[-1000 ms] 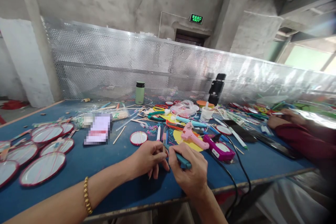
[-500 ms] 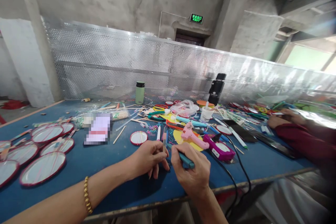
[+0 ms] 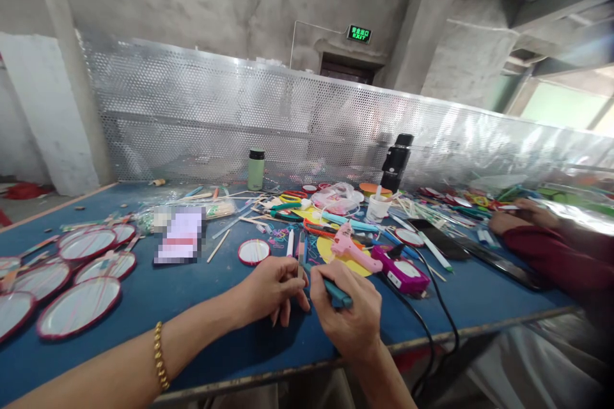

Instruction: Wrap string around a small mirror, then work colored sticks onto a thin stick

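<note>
Wooden stick (image 3: pixel 300 260), one: pinched in left hand (image 3: pixel 273 287) near the blue surface's (image 3: pixel 192 284) near edge, long axis pointed toward the far edge. Teal pen (image 3: pixel 339 294), one: grasped in right hand (image 3: pixel 350 310), slanted, just right of stick; contact unclear.

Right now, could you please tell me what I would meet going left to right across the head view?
Cluster of red-rimmed discs, pixelated phone, left hand, right hand holding a teal tool, purple box, co-worker's maroon sleeve.
</note>
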The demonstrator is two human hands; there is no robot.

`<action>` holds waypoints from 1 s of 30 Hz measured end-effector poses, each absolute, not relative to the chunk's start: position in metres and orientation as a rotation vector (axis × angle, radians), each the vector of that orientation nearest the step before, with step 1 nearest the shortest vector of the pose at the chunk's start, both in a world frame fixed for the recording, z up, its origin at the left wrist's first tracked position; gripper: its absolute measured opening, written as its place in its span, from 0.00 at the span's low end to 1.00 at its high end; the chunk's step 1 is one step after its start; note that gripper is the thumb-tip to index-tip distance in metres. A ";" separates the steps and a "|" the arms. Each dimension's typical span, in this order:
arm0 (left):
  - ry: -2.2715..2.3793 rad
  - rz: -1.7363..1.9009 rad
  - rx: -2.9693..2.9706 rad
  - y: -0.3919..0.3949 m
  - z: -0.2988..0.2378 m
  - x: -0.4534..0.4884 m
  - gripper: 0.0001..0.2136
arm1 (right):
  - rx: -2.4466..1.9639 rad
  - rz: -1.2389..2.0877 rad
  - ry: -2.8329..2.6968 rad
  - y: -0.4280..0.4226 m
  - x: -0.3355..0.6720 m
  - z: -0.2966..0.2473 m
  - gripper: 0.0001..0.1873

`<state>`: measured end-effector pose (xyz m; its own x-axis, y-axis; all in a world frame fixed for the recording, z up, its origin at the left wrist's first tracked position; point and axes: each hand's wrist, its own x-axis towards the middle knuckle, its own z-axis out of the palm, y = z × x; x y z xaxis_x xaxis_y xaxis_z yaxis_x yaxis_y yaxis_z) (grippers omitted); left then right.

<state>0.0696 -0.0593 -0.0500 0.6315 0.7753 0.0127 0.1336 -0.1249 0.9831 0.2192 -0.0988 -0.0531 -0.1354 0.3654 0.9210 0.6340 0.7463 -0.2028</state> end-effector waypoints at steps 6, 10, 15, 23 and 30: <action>0.773 0.653 1.626 -0.059 -0.050 0.070 0.10 | -0.792 -0.269 -1.748 -0.095 0.218 -0.053 0.06; 0.776 0.653 1.619 -0.060 -0.049 0.070 0.10 | -0.788 -0.260 -1.749 -0.096 0.219 -0.052 0.06; 0.769 0.656 1.629 -0.058 -0.050 0.070 0.08 | -0.788 -0.284 -1.737 -0.097 0.219 -0.052 0.06; 0.782 0.632 1.630 -0.060 -0.047 0.070 0.06 | -0.807 -0.289 -1.728 -0.097 0.217 -0.052 0.06; 0.773 0.649 1.634 -0.060 -0.049 0.070 0.10 | -0.810 -0.285 -1.747 -0.097 0.217 -0.051 0.05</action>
